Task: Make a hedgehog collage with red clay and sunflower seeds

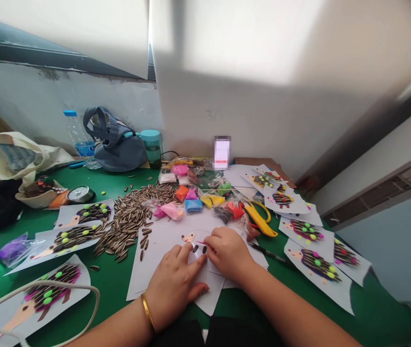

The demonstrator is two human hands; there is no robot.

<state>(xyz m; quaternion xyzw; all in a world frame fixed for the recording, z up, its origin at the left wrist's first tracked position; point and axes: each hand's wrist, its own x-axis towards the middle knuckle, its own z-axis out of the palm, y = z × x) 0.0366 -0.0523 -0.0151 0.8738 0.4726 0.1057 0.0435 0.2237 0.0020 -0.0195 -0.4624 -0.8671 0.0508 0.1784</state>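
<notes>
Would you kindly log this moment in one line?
left hand: on paper; right hand: holding pink strip at hedgehog picture; seeds: heaped alongside

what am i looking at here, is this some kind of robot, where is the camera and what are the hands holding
There is no machine: these are a person's own two bare hands. The single picture comes from a camera worn on the head, looking forward and down.

The left hand rests on paper bearing a small hedgehog picture. The right hand pinches what looks like a thin pink strip over that picture.

On the green table lie a heap of striped seeds, small coloured packets and, to either side, more decorated hedgehog sheets. A grey-blue bag stands at the back.
</notes>
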